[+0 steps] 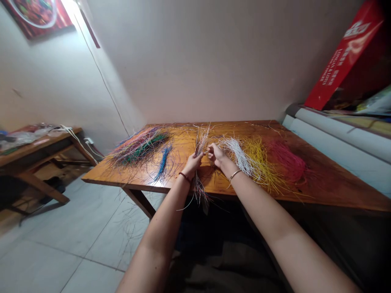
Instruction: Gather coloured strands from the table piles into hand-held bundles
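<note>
The left hand (193, 162) is closing around a thin bundle (200, 162) of mixed strands, fingers curled about its middle. The bundle is standing nearly upright in that grip: its upper ends are fanning out above the fist, and its lower ends are hanging past the near edge of the table (320, 183), trailing down beside the wrist. A dark beaded band is sitting on that wrist.

The right hand (216, 155) is meeting the left just beside it, fingers bent and pinching at the same bundle near its top. Whether it is gripping one strand or several is too fine to tell. A thin metal bangle is circling its wrist.

Both hands are hovering over the front middle of the table. Just right of the right hand a white heap (236, 151) of strands is lying on the wood, with the forearm crossing its near end. A yellow heap (259, 158) is lying next to the white one, touching it, and a pink heap (288, 160) is lying further right again.

To the left of the hands a short blue tuft (163, 160) is lying near the front edge, and beyond it a large mixed pile (139, 146) of green, purple and pale strands is spreading toward the far left corner. Loose single strands are scattering across the tabletop and the floor tiles below.

A second table (36, 148) with clutter is standing well apart at the left wall, and a red box (342, 57) is leaning on a shelf at the right.
</note>
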Demonstrator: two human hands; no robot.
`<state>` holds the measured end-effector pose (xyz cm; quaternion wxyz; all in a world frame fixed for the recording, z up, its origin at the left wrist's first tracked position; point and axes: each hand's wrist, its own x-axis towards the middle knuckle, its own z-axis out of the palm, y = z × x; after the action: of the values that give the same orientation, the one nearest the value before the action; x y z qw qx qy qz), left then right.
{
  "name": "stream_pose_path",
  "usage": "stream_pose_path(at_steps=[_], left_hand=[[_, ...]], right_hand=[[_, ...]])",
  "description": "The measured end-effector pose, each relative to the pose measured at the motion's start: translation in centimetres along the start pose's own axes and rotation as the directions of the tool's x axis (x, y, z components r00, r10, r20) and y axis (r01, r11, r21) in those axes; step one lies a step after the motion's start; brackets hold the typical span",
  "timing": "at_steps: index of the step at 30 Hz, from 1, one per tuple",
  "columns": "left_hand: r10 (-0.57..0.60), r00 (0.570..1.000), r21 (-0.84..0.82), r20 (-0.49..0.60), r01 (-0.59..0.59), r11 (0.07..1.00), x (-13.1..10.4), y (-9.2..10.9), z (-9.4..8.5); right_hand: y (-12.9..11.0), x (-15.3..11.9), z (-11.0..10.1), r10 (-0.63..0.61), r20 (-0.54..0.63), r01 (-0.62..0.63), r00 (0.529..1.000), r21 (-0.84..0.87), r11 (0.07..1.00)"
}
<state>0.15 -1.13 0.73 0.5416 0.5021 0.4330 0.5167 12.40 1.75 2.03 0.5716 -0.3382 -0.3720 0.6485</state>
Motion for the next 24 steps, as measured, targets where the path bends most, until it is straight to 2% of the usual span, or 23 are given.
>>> stream_pose_path(at_steps=[7,16,24], left_hand=[[-0.002,1.0,-0.02,-0.008,0.002,1.0,0.05,-0.13,-0.01],[-0.013,1.0,-0.05,0.007,0.013,0.999,0.14,-0.19,-0.19],[-0.025,1.0,-0.066,0.004,0.025,0.998,0.31,-0.2,-0.21]], right_hand=[[-0.33,0.02,-0.06,0.031,-0.002,-0.031,1.0,0.065,0.997],[-0.21,0.44,-0.23,0.008,-0.106,0.003,0.994,0.106,0.994],[-0.54,0.67,-0.78,0.016,-0.128,0.01,0.992,0.194,0.981]])
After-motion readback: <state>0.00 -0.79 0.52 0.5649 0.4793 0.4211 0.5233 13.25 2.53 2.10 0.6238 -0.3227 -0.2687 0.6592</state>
